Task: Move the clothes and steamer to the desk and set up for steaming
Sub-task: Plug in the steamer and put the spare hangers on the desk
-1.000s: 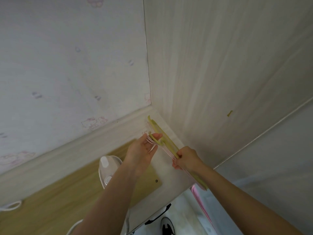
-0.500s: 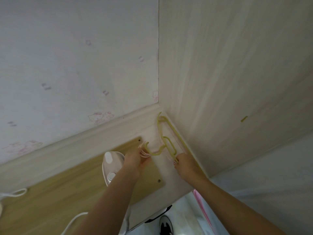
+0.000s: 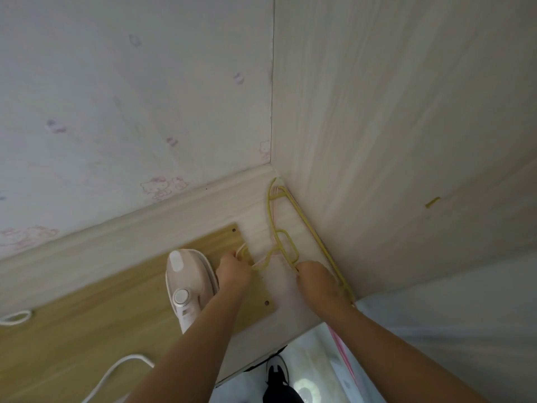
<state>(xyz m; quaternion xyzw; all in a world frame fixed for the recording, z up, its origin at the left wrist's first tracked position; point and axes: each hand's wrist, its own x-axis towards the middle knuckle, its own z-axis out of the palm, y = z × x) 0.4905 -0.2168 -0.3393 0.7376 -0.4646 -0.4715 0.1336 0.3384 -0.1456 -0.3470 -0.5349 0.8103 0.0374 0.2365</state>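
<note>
Fingers [image 3: 239, 258] of the left hand [image 3: 234, 271] curl round the hooks of the hangers [image 3: 292, 243], just right of the steamer [image 3: 189, 282]; the right hand [image 3: 316, 282], farther right, pinches their frame. The hangers lie flat on the tabletop [image 3: 72, 330]. Lifted unevenly, the stack could fan apart, and the left wrist, so near, might topple the steamer.

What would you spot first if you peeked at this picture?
The left hand and the right hand hold yellow hangers flat in the far corner of the desk. A white steamer lies on the desk right beside the left hand.
</note>
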